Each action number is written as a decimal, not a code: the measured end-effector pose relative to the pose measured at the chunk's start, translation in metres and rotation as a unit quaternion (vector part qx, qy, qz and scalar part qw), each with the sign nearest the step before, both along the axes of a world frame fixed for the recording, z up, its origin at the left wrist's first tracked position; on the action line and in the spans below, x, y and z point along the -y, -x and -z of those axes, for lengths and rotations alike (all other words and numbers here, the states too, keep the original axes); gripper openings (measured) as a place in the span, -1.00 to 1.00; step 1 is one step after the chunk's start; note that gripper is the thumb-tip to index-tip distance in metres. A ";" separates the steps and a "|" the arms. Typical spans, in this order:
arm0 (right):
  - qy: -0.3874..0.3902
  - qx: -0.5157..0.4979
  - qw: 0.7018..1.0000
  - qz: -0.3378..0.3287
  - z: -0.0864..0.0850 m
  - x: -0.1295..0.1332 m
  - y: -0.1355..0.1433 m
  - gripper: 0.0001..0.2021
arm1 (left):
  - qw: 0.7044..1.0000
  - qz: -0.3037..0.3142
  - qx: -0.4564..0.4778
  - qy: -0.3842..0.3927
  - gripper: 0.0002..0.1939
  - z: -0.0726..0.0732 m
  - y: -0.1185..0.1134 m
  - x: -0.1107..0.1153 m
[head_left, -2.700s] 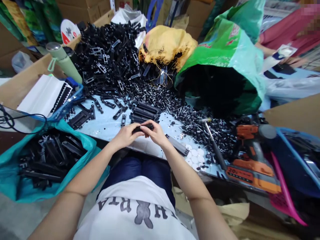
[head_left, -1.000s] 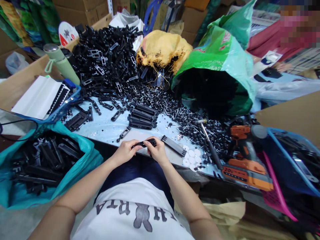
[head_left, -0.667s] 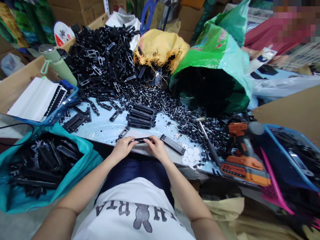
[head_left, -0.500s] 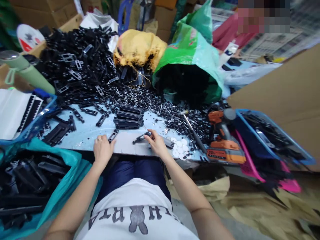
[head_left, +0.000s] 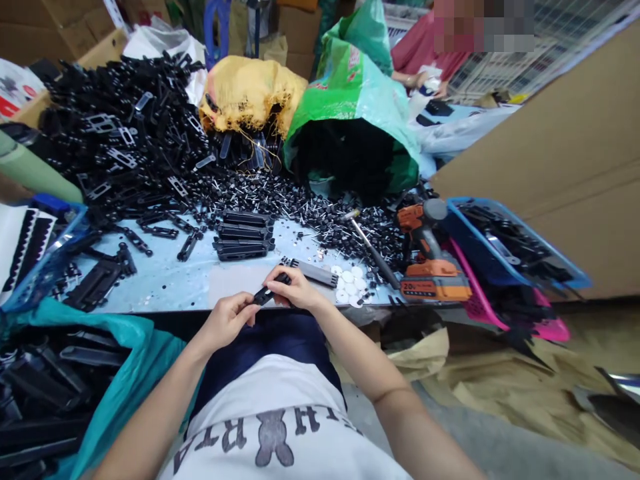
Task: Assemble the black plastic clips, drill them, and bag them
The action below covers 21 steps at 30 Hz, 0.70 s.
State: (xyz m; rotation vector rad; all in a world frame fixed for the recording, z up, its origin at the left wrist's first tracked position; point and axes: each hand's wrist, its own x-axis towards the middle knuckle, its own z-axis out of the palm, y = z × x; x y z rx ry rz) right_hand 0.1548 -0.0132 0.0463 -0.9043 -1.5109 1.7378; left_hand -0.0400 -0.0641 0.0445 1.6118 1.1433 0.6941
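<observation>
A slim black plastic piece [head_left: 263, 295] with openings along it is held at the table's front edge, tilted up to the right. Fingers and thumb of my left hand [head_left: 226, 321] pinch its lower left end. My right hand [head_left: 296, 291] grips the other end, partly covering it. Beneath lies a pale flat board [head_left: 229, 281]. A grey ribbed bar [head_left: 316, 272] rests just beyond my right hand, beside several white discs [head_left: 350, 285]. A stack of long black plastic parts [head_left: 244, 237] sits behind the hands.
Loose black parts [head_left: 125, 127] and small pins [head_left: 250, 190] heap at the back. A hammer [head_left: 375, 252] and orange cordless drill [head_left: 434, 288] lie right, near a blue basket [head_left: 520, 233]. A green sack [head_left: 360, 93] stands behind; a teal bag [head_left: 145, 333] is left. A person works beyond.
My hands have come together from opposite sides of the board. The black piece has been lifted off the board and now spans both hands. The view has shifted slightly.
</observation>
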 end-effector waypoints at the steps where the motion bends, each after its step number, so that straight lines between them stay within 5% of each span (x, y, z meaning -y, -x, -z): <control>1: 0.006 -0.013 1.000 -0.007 -0.001 0.001 -0.003 -0.68 | 1.000 0.010 0.020 0.006 -0.73 0.000 0.001 0.000; 7: 0.027 -0.019 0.999 -0.001 -0.008 0.005 -0.003 -0.65 | 0.998 0.027 0.049 0.020 -0.72 0.001 0.000 -0.001; 11: -0.057 0.057 0.995 0.062 0.001 0.014 0.007 -0.63 | 0.999 -0.020 -0.033 -0.024 -0.70 0.004 -0.005 -0.004; 14: -0.165 0.199 0.955 0.142 -0.001 0.013 -0.012 -0.60 | 0.986 -0.079 -0.100 -0.112 -0.69 0.016 -0.003 -0.007; 17: -0.267 0.378 0.829 0.314 -0.030 -0.004 -0.085 -0.59 | 0.934 -0.168 -0.196 -0.246 -0.68 0.038 0.007 -0.013; 21: -0.297 0.559 0.547 0.547 -0.084 -0.034 -0.241 -0.64 | 0.872 -0.154 -0.339 -0.317 -0.65 0.062 0.020 -0.019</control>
